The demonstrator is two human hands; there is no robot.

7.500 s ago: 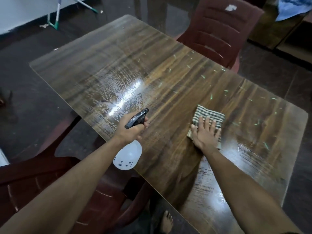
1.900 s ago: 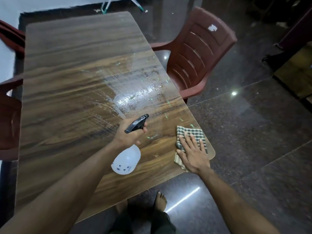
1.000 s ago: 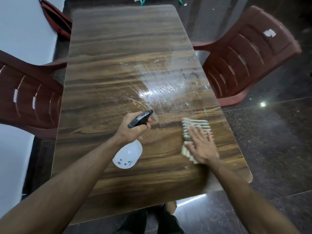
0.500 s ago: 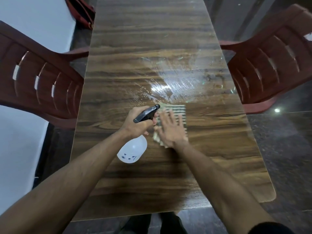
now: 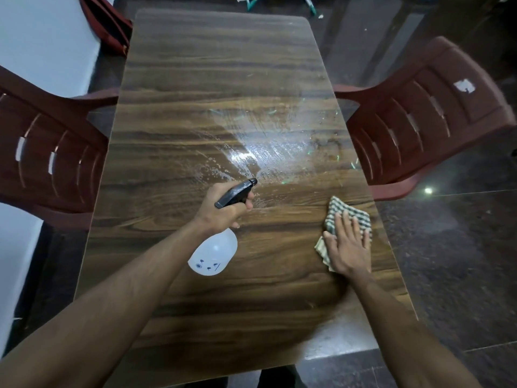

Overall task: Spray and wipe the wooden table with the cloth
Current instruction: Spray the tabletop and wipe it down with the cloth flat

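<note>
Near the right edge of the wooden surface (image 5: 179, 275), the right hand (image 5: 348, 247) lies flat on a checked cloth (image 5: 340, 212), its fingers (image 5: 345, 222) straight and spread, pressing the cloth down; part of the cloth shows beyond the fingertips and at the thumb side. Left of it and well apart, the left hand (image 5: 223, 210) holds a spray bottle (image 5: 214, 254) above the middle of the surface, fingers curled round the neck under the black spray head (image 5: 236, 192). The nozzle points away from the person, toward the far end, and the white round body hangs below the hand with small dark marks on it. Just beyond the nozzle a wet, shiny patch (image 5: 268, 155) spreads across the wood, with droplets and small greenish glints around it. One dark red plastic chair (image 5: 419, 121) stands at the right side of the surface and another chair (image 5: 47, 152) at the left. Dark glossy floor (image 5: 447, 261) lies to the right.
</note>
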